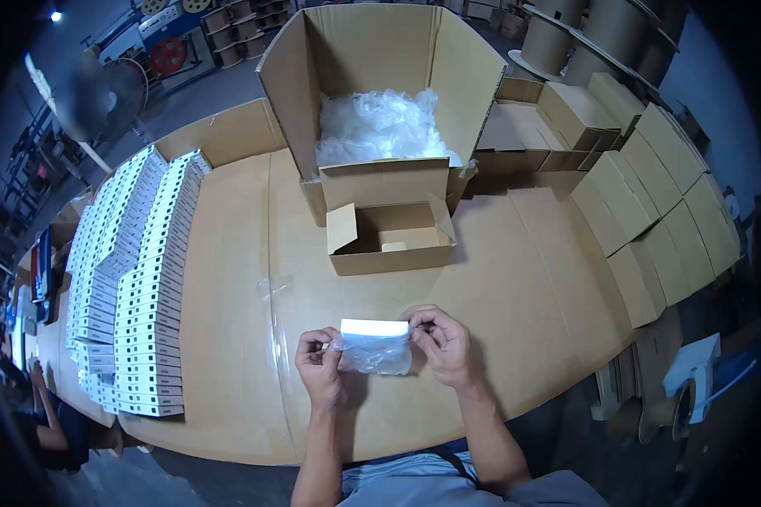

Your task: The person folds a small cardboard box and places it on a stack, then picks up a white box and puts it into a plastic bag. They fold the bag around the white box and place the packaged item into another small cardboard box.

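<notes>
Between my hands, above the cardboard-covered table, is a clear plastic bag point(379, 358) with a flat white box point(375, 328) at its top edge. The box appears to be partly inside the bag. My left hand point(322, 369) pinches the bag's left side with closed fingers. On the other side, my right hand point(445, 348) is closed at the bag's upper right corner, by the end of the box. Just beyond them sits a small open cardboard box point(393, 259) with its flaps raised; a small pale piece shows inside.
Stacks of small white boxes point(150, 338) line the table's left side. Behind the small carton, a tall open carton point(462, 84) holds crumpled clear plastic bags point(380, 122). Closed brown cartons point(672, 215) are stacked on the right. Another person's arm point(51, 422) shows at far left.
</notes>
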The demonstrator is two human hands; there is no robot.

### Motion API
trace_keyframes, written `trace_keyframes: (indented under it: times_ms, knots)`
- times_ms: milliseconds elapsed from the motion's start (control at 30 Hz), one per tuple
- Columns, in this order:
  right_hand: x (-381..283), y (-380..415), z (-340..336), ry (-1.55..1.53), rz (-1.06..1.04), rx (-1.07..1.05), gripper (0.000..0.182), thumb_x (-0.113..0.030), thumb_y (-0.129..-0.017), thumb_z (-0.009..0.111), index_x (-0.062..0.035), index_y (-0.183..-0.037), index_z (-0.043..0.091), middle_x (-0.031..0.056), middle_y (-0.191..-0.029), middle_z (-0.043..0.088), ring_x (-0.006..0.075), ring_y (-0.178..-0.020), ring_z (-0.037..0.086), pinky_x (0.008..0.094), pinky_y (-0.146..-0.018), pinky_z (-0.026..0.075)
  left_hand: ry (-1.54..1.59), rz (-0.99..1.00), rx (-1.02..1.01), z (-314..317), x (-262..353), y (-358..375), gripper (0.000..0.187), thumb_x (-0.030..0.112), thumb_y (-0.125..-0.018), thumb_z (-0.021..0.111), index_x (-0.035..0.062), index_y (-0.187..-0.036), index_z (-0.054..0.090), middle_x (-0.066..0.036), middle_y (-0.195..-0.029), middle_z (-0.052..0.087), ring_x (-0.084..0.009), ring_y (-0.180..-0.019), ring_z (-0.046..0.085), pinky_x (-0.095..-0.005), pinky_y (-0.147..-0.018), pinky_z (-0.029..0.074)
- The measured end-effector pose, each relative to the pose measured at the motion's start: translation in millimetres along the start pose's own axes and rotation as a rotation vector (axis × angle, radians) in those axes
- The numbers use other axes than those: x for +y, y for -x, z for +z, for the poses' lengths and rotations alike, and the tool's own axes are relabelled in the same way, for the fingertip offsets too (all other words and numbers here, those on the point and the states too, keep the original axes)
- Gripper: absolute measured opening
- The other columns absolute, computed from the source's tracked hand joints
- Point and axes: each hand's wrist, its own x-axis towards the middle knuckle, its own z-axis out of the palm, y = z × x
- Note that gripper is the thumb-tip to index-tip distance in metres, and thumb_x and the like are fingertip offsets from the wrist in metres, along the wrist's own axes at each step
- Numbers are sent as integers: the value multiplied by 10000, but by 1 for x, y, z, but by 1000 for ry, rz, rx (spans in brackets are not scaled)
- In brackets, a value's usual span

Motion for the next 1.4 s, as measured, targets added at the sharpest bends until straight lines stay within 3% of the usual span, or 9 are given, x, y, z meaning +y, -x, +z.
trace_keyframes:
  times_ms: [167, 400, 533, 733, 900, 1067, 1100, 1233, 1400]
  knots:
    - [-8, -8, -19, 130, -54, -125, 119, 98, -931, 611, 12, -1010, 639, 93, -1183, 626, 121, -984, 613, 257, -832, 532, 54, 15, -142, -3, 5, -3, 254, -37, -880, 767, 47, -991, 555, -95, -947, 685, -145, -857, 661, -267, -786, 562]
    - [-25, -18, -33, 180, -37, -246, 77, 40, -912, 666, 5, -981, 660, 100, -1198, 612, 177, -1065, 609, 340, -904, 547, -11, 28, -211, -10, -3, 5, 272, -88, -835, 765, 36, -950, 553, -109, -896, 679, -220, -922, 697, -493, -1009, 550]
    - [-33, -21, -38, 227, 64, -311, 64, 41, -933, 644, -2, -981, 646, 95, -1221, 600, 164, -1042, 606, 307, -886, 526, -7, 4, -180, -6, -4, 7, 243, -113, -838, 748, 32, -890, 560, -114, -901, 677, -245, -927, 702, -506, -1021, 547]
    - [-6, -16, -29, -46, 149, -188, 117, 48, -984, 581, -14, -1083, 587, 119, -1318, 586, 158, -1094, 611, 304, -942, 503, 83, -9, -22, 5, -12, 12, 257, -163, -859, 697, 50, -865, 554, -99, -951, 651, -214, -949, 688, -413, -945, 575]
    - [6, -3, -11, -91, 19, -90, 601, -83, -884, 812, -24, -1393, 498, 121, -1265, 621, 185, -1160, 615, 317, -1037, 476, 346, -93, 109, 19, -17, 2, 290, -149, -890, 677, 96, -873, 522, -56, -1011, 600, -178, -950, 670, -347, -893, 580]
    - [18, 9, -7, -84, 161, -59, 467, -42, -927, 759, 12, -1334, 535, 79, -1204, 637, 143, -1136, 603, 295, -988, 509, 334, -83, -7, 22, -13, -5, 325, -54, -866, 760, 109, -988, 506, -51, -1035, 563, -181, -1080, 639, -398, -1025, 535]
    - [21, 10, -6, -95, 150, -35, 445, -32, -929, 753, 14, -1317, 542, 76, -1191, 641, 142, -1127, 608, 292, -983, 510, 226, -13, -73, 21, -13, -8, 451, 43, -852, 816, 67, -1201, 532, -94, -1185, 578, -196, -1193, 599, -416, -1097, 475]
    - [19, 8, -2, -66, 1, -2, 393, 18, -933, 723, 7, -1284, 549, 57, -1154, 652, 131, -1090, 624, 279, -966, 516, -284, 34, -489, 20, 17, -14, 656, 193, -957, 739, 12, -1499, 417, -159, -1397, 567, -219, -1242, 573, -368, -1071, 466]
    - [22, 6, 1, 17, 44, -62, 251, 37, -952, 680, 3, -1199, 644, 87, -1174, 676, 154, -1097, 639, 287, -966, 526, -290, -321, -296, 19, 10, 0, 281, 172, -1033, 631, 43, -1282, 632, -60, -1222, 656, -134, -1056, 633, -254, -817, 552]
